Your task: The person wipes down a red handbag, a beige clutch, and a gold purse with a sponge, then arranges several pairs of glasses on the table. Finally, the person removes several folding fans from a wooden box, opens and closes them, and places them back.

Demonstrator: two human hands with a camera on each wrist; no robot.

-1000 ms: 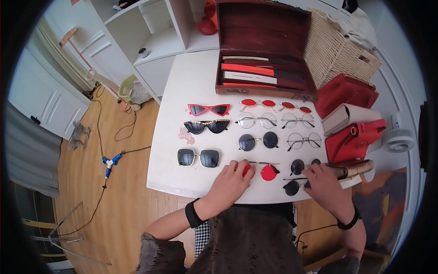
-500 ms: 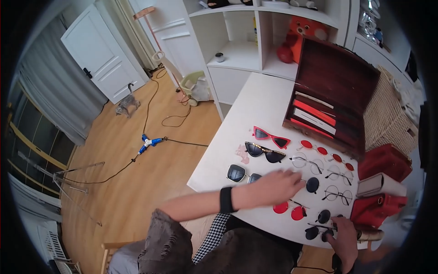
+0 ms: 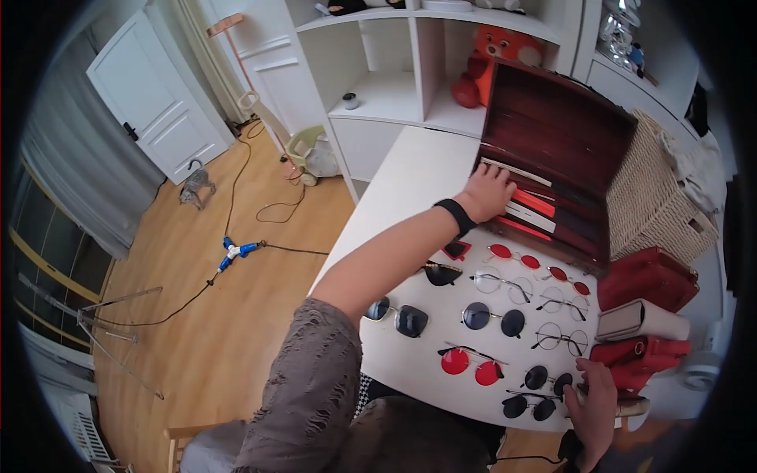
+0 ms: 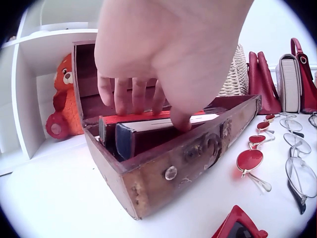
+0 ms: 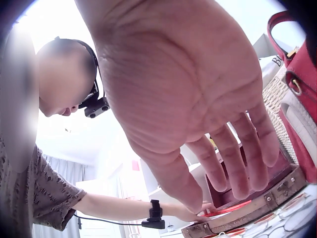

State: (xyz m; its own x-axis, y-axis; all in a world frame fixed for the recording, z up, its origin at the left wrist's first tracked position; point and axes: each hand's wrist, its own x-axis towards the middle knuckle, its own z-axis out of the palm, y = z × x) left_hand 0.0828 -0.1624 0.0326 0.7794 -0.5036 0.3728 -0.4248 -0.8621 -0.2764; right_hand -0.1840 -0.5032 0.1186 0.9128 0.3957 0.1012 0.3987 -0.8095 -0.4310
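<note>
My left hand (image 3: 487, 194) reaches into an open dark red suitcase (image 4: 163, 178), at the books standing in it. In the left wrist view its fingers hang down to a red-edged book (image 4: 133, 118), and the thumb tip is right at a white-paged book (image 4: 148, 125). My right hand (image 3: 593, 398) is at the table's right end, fingers extended, beside two pairs of dark round sunglasses (image 3: 530, 407). Its palm and loosely spread fingers show in the right wrist view with nothing in them. Red round sunglasses (image 3: 471, 366) lie to its left.
Rows of glasses cover the white table (image 3: 418, 169), among them clear round glasses (image 3: 561, 339) and square sunglasses (image 3: 412, 321). Red handbags (image 3: 650, 280) stand at the right, near a wicker basket (image 3: 654, 197). A cat (image 3: 197, 186) and a cable splitter (image 3: 236, 251) are on the floor.
My left hand has left the red round sunglasses and moved up across the table to the books in the suitcase. The right hand stays near the dark round sunglasses. The head view has turned left.
</note>
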